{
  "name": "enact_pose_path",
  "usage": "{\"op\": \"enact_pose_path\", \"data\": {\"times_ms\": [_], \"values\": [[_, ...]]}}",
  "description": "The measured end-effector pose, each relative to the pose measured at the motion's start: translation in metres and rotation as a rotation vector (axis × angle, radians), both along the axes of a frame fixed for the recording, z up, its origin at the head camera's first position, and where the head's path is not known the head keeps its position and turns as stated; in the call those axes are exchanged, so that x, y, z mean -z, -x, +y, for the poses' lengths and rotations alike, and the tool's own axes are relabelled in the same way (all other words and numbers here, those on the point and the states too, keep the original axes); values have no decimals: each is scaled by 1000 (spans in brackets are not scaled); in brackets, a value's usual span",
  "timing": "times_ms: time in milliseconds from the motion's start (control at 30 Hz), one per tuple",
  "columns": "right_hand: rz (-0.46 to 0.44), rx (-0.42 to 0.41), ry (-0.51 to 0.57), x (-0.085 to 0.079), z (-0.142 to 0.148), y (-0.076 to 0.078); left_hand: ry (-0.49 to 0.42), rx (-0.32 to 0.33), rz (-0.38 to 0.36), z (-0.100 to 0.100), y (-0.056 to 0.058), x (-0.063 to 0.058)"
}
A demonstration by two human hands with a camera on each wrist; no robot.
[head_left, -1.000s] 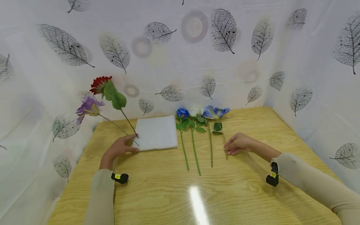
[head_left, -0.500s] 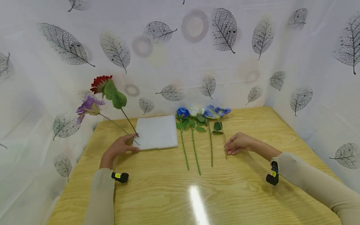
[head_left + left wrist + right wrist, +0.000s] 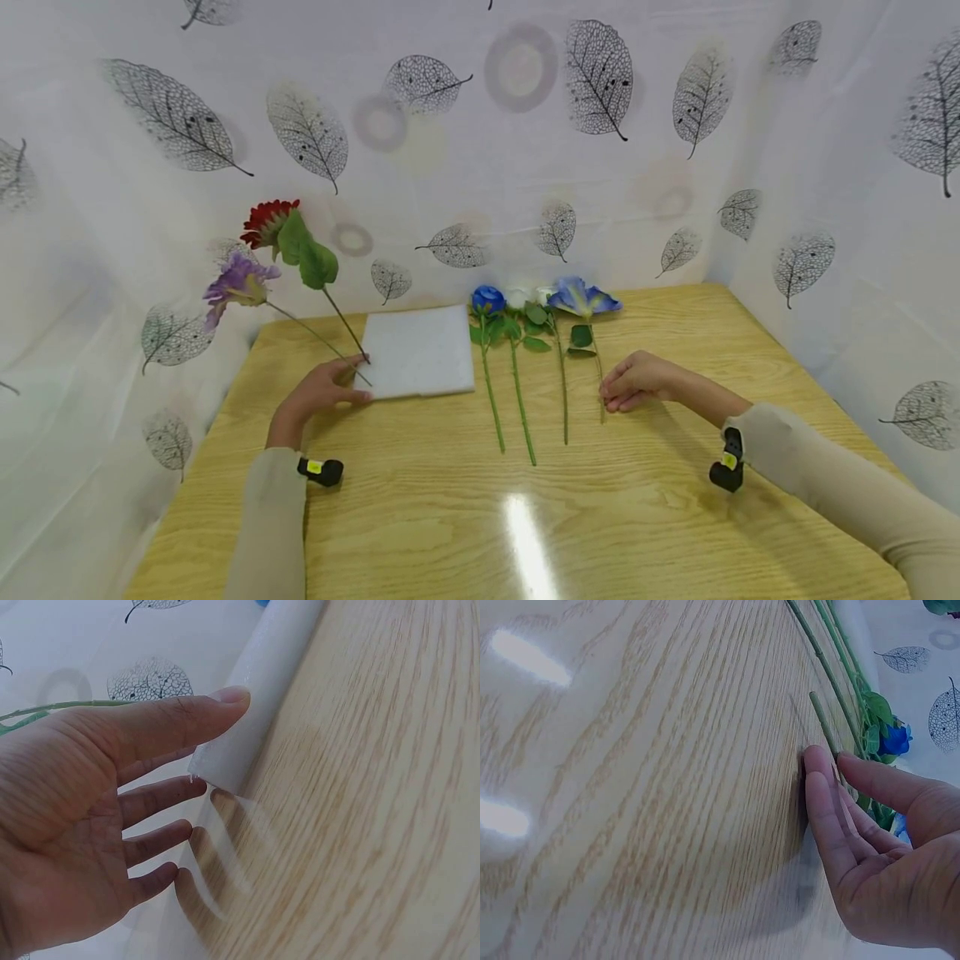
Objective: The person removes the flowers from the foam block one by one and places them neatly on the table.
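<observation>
Left hand (image 3: 318,392): thumb and fingers extended, touching the left end of a white block (image 3: 420,354), not wrapped round it. Right hand (image 3: 637,383): thumb and fingertips pinching the lower stem of a blue-violet flower (image 3: 583,298), its head at the table's far edge. White block: flat, far left of centre on a wood-grain table (image 3: 405,517). Red flower (image 3: 270,223), green-leaved, and purple flower (image 3: 238,285): both raised, leaning left, stems meeting the block's left end. Blue rose (image 3: 488,300) and white blooms (image 3: 517,298): lying between block and right hand, heads far, stems pointing near. Backdrop (image 3: 480,167): white sheeting, leaf-printed, behind the table.
</observation>
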State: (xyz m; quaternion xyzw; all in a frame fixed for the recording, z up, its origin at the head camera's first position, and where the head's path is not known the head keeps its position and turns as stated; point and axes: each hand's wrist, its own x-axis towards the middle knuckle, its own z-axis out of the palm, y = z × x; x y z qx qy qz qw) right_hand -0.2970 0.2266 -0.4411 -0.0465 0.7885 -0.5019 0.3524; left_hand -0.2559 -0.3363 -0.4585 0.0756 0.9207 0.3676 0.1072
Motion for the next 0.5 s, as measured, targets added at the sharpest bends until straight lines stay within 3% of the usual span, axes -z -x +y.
{"op": "enact_pose_path", "data": {"times_ms": [500], "values": [[-15, 2, 3, -2, 2, -1, -18, -5, -10, -1, 1, 0]]}}
